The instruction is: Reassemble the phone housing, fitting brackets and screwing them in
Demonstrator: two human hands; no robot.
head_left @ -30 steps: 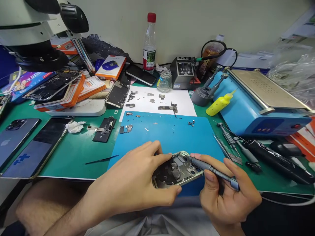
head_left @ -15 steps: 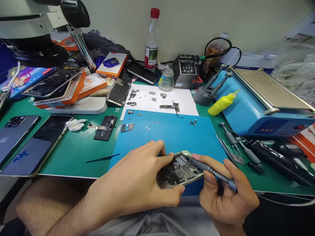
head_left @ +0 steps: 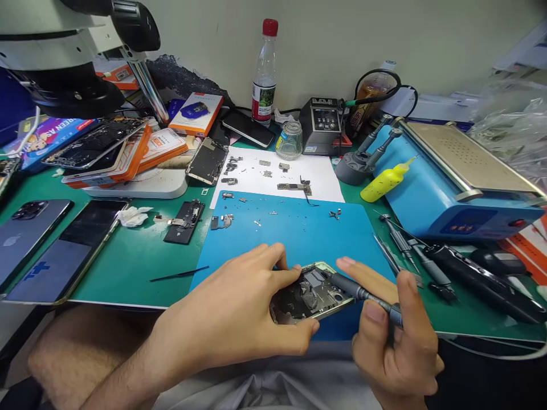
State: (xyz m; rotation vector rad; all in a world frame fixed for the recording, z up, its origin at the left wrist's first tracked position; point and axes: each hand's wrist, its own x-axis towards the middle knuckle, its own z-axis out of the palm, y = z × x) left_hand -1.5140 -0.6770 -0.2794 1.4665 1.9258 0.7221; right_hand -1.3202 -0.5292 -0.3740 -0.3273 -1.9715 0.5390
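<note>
**Photographer:** A crowded repair bench against a pale wall, with a green mat (head_left: 128, 267) under a blue work mat (head_left: 299, 239). At the blue mat's near edge, the person's left hand (head_left: 239, 322) clasps a stripped phone housing (head_left: 314, 293), thumb on the near side and fingers curled over the far side. The right hand (head_left: 397, 341) pinches a slim grey screwdriver (head_left: 363, 294), whose tip sits inside the housing's right end.

**Desk:** How would that housing handle?

**Photographer:** Light and stiff, by the look of it. The smooth metal rim could slip, and the exposed parts inside look fragile. The long edges seem the safe place to hold it, which is where the left hand has it.

**Desk:** Any containers?

**Photographer:** A small glass jar (head_left: 289, 139) stands just beyond a white sheet (head_left: 252, 182) strewn with small parts. I cannot tell whether anything is in it. A clear red-capped bottle (head_left: 265, 71) by the wall looks almost empty. A yellow squeeze bottle (head_left: 382, 182) lies on its side against a blue machine (head_left: 427, 199). It is opaque, so its contents are hidden.
</note>
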